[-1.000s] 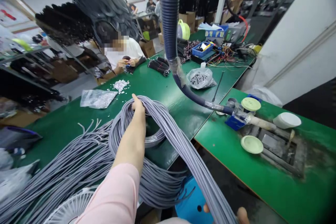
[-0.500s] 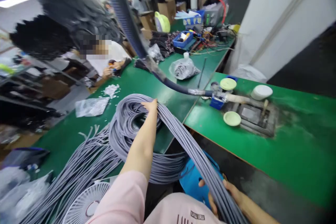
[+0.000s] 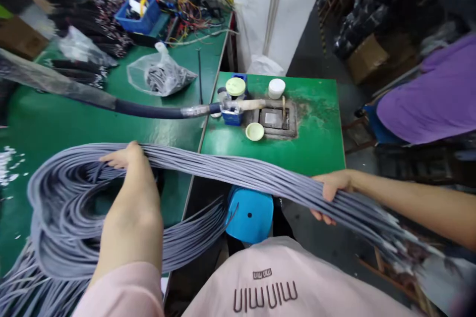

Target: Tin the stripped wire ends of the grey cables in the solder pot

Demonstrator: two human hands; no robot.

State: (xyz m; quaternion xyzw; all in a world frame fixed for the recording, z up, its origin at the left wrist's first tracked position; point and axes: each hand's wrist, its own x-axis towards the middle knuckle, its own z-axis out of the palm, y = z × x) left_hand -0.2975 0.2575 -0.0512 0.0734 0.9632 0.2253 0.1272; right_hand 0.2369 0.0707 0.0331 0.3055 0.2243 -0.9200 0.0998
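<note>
A long bundle of thin grey cables (image 3: 230, 171) runs from a thick coil (image 3: 55, 198) on the table at the left across to the right. My left hand (image 3: 124, 155) is closed around the strands at the top of the coil, its fingers partly hidden. At the right, my right hand (image 3: 330, 190) wraps round the bundle not far from its free end. The pale cable tips past it are blurred. Cut ends of the coil hang over the table edge near a blue stool (image 3: 250, 215).
A dark hose (image 3: 148, 109) crosses the green table to a soldering pot (image 3: 273, 119) on the lower bench. Small round tubs (image 3: 255, 132) stand around it. Behind are a plastic bag (image 3: 161, 74) and a blue bin (image 3: 138, 14). A person in purple (image 3: 435, 94) is at the right.
My view has turned right. My right hand has swung out to the right with the bundle, which now stretches nearly across. My left hand stays on the coil.
</note>
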